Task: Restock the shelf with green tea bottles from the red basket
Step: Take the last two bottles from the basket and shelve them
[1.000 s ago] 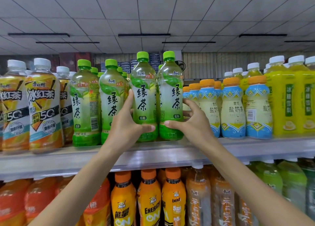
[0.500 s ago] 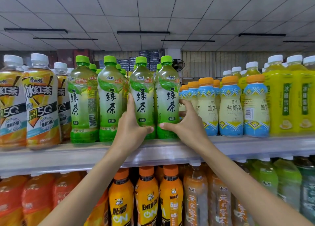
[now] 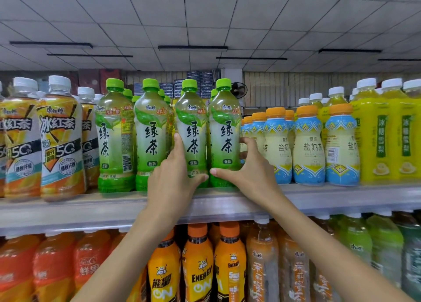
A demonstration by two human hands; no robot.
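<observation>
Both hands are up at the shelf (image 3: 114,207): the left hand (image 3: 173,176) is wrapping around one green tea bottle (image 3: 192,130), the right hand (image 3: 248,167) is cupping its neighbour (image 3: 225,128), both bottles standing upright at the shelf's front edge, thumbs nearly meeting.

The four front green-capped clear green tea bottles (image 3: 192,133) on the upper shelf each carry a white label panel reading 绿茶, with 低糖 on a small green tag below. Toward the shelf's left end, the white-capped orange-and-white bottles (image 3: 61,137) read 冰红茶 and 50%. Right of the green tea, the orange-capped cream-and-blue bottles (image 3: 308,145) read 盐奶茶. At the right end, the yellow bottles (image 3: 382,140) read 冰糖雪梨. On the lower shelf, the orange-capped yellow bottles (image 3: 199,267) read ENERGY, ON and 能量.
</observation>
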